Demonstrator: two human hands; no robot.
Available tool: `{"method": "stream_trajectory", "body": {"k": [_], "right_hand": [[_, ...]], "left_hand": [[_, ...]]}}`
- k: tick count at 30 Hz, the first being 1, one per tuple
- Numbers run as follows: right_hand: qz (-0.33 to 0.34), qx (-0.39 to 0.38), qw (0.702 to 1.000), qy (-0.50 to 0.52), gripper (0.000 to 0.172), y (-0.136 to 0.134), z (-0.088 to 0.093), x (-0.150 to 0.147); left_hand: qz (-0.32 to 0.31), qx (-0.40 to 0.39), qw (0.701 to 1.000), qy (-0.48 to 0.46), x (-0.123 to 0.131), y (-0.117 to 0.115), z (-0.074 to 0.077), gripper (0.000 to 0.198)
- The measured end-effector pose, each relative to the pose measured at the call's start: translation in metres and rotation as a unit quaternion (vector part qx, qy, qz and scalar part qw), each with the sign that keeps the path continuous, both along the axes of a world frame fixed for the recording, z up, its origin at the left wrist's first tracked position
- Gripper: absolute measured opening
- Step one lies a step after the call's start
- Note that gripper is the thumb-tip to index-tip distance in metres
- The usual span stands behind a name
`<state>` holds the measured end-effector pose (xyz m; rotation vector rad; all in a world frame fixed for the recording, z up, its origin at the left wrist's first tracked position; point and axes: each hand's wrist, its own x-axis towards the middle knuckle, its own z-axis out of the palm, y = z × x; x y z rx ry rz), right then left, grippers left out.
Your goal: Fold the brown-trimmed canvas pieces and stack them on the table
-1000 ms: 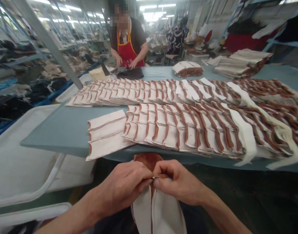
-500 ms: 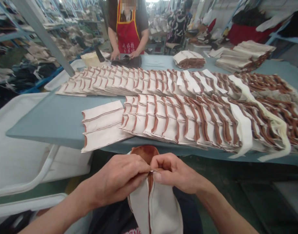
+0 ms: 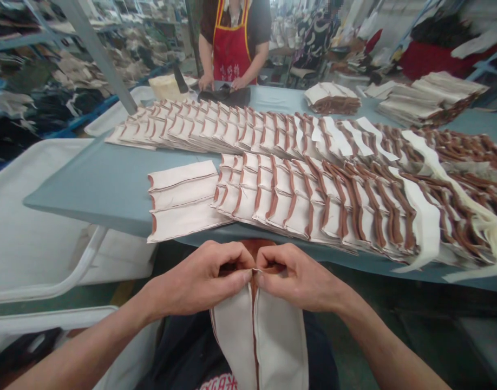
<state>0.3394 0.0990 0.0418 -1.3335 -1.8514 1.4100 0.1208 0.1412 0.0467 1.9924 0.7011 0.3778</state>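
Between my two hands hangs a sewn fabric piece (image 3: 281, 336), off-white outside with brown showing along its middle seam and at its top. My left hand (image 3: 208, 276) pinches the upper edge just left of the seam, thumb against bent fingers. On the other side of the seam, my right hand (image 3: 299, 276) pinches the same edge, its thumb close to the left one. The lower part of the piece drapes down over my lap. Fingers cover part of the top edge.
A blue-grey table (image 3: 86, 189) bears overlapping rows of similar pieces (image 3: 285, 200), with white strips (image 3: 423, 222) across them. Stacked pieces (image 3: 333, 97) lie farther back. A person in a red apron (image 3: 232, 49) handles dark material opposite. White bins (image 3: 33, 227) stand at left.
My left hand's thumb has come up beside the seam, and both hands now pinch the edge symmetrically. The view has shifted, so the table appears farther right.
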Motion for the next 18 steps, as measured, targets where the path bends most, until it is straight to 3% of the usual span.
{"method": "stream_trajectory", "body": {"k": [4, 9, 12, 14, 18], "right_hand": [[-0.014, 0.061, 0.996, -0.062, 0.019, 0.001, 0.006, -0.004], [-0.009, -0.005, 0.999, -0.039, 0.019, 0.001, 0.007, -0.006], [-0.023, 0.004, 0.998, -0.052, 0.017, 0.0, 0.006, -0.009], [-0.031, 0.022, 0.997, -0.062, 0.014, 0.0, 0.006, -0.011], [-0.036, 0.074, 0.994, -0.075, 0.013, 0.0, 0.005, -0.017]], "left_hand": [[0.004, 0.047, 0.999, 0.016, -0.002, 0.0, 0.003, 0.013], [-0.005, 0.14, 0.99, 0.008, -0.006, -0.007, -0.002, 0.017], [-0.009, 0.179, 0.983, 0.024, -0.008, -0.01, -0.005, 0.016], [-0.004, 0.241, 0.97, 0.03, -0.009, -0.012, -0.008, 0.018], [0.015, 0.409, 0.912, 0.007, -0.007, -0.018, -0.018, 0.027]]}}
